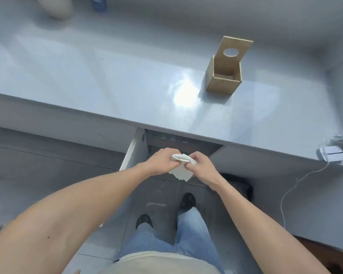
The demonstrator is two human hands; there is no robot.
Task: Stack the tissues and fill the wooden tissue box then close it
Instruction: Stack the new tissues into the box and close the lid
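A small stack of white tissues [181, 172] hangs between both my hands, below the counter's front edge and over an open cabinet. My left hand [162, 162] pinches the stack's upper left part, and my right hand [201, 167] grips its right side. On the counter at the right stands the wooden tissue box [223, 83], open and looking empty inside. Its lid [235, 49], with a round hole, stands upright at the box's far side. The box is well beyond my hands.
The pale grey counter [107, 80] runs across the view. A white cabinet door [134, 150] stands open under it. White chargers with a cable [332, 153] lie at the right edge. A beige vessel [56, 7] and a blue item [98, 3] sit far left.
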